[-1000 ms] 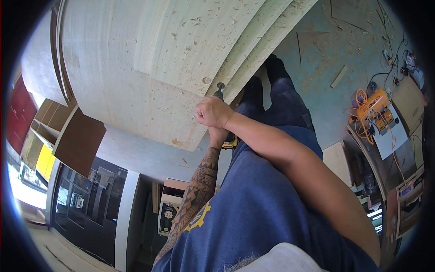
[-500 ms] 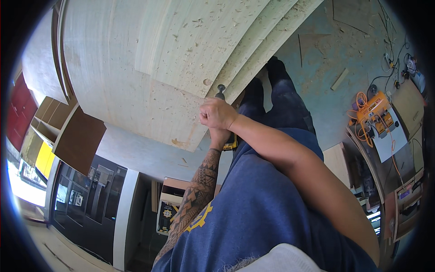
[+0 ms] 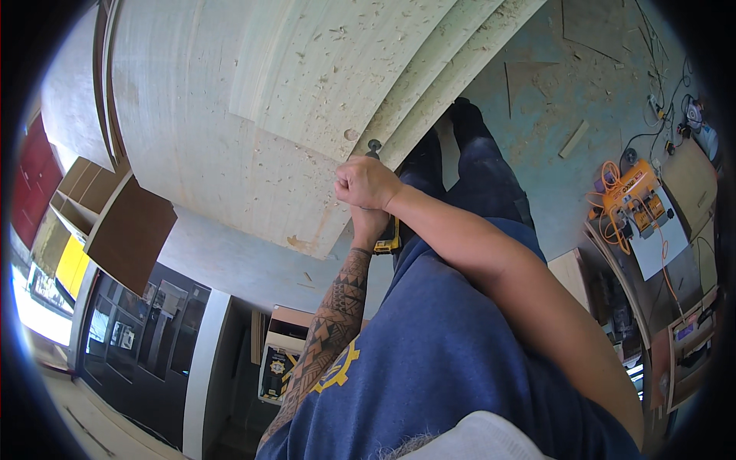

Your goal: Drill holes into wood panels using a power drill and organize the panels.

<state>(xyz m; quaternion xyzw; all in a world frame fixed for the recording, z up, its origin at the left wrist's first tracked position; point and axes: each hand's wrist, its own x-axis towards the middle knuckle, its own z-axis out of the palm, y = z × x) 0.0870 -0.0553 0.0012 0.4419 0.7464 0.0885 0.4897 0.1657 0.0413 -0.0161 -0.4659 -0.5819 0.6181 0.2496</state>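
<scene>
Driving into the plywood edge, by the look of it. Right hand [image 3: 366,182] is fisted tight over the top of a yellow-and-black power tool [image 3: 389,239], its black tip [image 3: 374,146] against the rim of the stacked plywood panels [image 3: 253,130]. Left hand [image 3: 370,224] sits just under the right, mostly hidden; grip cannot be told. Next move likely calls for steady pressure in line with the tip. Farther off: orange machine [image 3: 630,193] on a bench, well apart.
</scene>
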